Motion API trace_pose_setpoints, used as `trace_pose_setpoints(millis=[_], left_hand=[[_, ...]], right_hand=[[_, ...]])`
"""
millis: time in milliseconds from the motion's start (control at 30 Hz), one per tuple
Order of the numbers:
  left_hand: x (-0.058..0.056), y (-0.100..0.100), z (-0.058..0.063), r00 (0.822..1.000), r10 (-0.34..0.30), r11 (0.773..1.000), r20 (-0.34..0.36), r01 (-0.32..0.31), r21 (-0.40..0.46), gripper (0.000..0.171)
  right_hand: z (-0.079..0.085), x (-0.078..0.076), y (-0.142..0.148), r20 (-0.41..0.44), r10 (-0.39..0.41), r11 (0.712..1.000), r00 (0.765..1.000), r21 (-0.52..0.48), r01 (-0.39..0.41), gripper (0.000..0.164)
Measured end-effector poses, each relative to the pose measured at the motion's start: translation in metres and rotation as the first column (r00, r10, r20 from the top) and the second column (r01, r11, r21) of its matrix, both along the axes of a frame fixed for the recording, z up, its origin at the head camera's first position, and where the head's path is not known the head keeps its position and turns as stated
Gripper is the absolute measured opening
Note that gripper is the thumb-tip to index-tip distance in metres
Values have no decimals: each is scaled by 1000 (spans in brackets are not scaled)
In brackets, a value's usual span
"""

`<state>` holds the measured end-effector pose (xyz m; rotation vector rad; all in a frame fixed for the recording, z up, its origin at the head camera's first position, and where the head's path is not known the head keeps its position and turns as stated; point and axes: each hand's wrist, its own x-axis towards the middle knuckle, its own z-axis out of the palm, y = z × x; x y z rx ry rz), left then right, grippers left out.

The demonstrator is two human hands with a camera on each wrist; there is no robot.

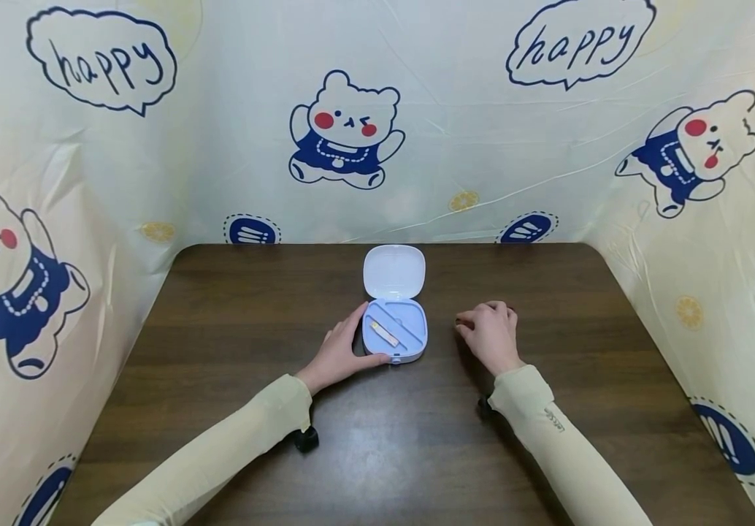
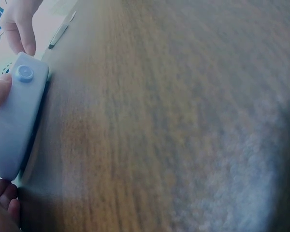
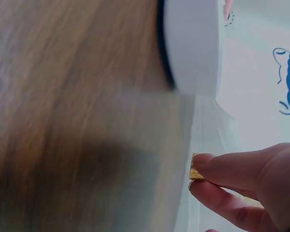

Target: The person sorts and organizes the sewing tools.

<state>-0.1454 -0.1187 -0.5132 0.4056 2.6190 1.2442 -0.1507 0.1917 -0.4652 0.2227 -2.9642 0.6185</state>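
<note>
A light-blue box (image 1: 417,351) stands on the table with its lid (image 1: 393,271) swung up at the back. A diagonal divider crosses its inside, and a small narrow piece with a yellow and pinkish pattern (image 1: 384,334) lies in the left part. My left hand (image 1: 338,356) grips the box from the left, thumb along the front by the round button (image 2: 24,73), fingers at the side. To the right of the box, my right hand (image 1: 492,336) pinches a small gold-coloured piece with a dotted surface (image 3: 197,167) between thumb and finger. Most of that piece is hidden by the fingertips.
The dark wooden table (image 1: 233,307) has rounded back corners. A pale cloth (image 1: 450,146) with printed bears and lettering hangs around its back and sides. Dark wrist devices (image 1: 307,439) show below both cuffs.
</note>
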Motion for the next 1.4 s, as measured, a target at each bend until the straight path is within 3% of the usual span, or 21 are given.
trace_pose_setpoints(millis=[267,600,867,1400], left_hand=[[0,0,1,1000,2,1000,2,-2,5,116],[0,0,3,1000,2,1000,-3,-2,6,115],[0,0,3,1000,-3,1000,11,3,8,115],[1,0,2,1000,-5,1000,20,5,-12,115]], right_hand=[[8,6,-10,5,25,1000,1000,-3,-25,21],[18,11,-31,-67,97,995,993,6,-96,18],[22,15,-48,-42,128,992,991,13,-128,19],[25,22,-71,-113,245,969,963,45,-241,19]])
